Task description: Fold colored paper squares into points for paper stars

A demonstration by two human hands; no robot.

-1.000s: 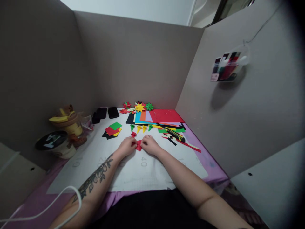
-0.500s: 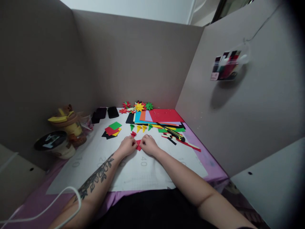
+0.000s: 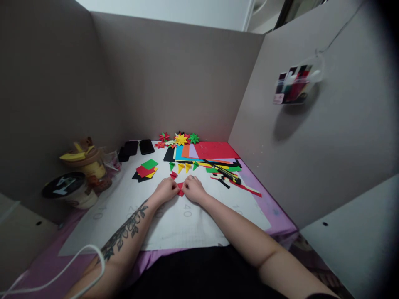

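Note:
Between my hands, low over the white numbered sheet, is a small piece of red paper (image 3: 180, 189), partly covered by my fingers. My left hand (image 3: 166, 189) pinches its left side, and my right hand (image 3: 192, 189) pinches its right side. Just beyond the left fingers lies a small folded red piece (image 3: 173, 175). Farther back stand several folded paper pieces in a row, among them a green one (image 3: 172, 166) and a yellow one (image 3: 181, 167). To the left rests a pile of coloured paper squares (image 3: 145, 170).
Coloured paper sheets (image 3: 215, 150) and several paper stars (image 3: 181, 140) lie at the back. On the right are a yellow-black utility knife (image 3: 229, 175) and paper strips (image 3: 252, 191). Pots (image 3: 82, 162) and a lidded tub (image 3: 70, 189) stand left. A white cable (image 3: 101, 265) crosses my left forearm.
The view has shifted slightly. Both hands stay at the red paper with almost the same grip; nothing else has visibly moved.

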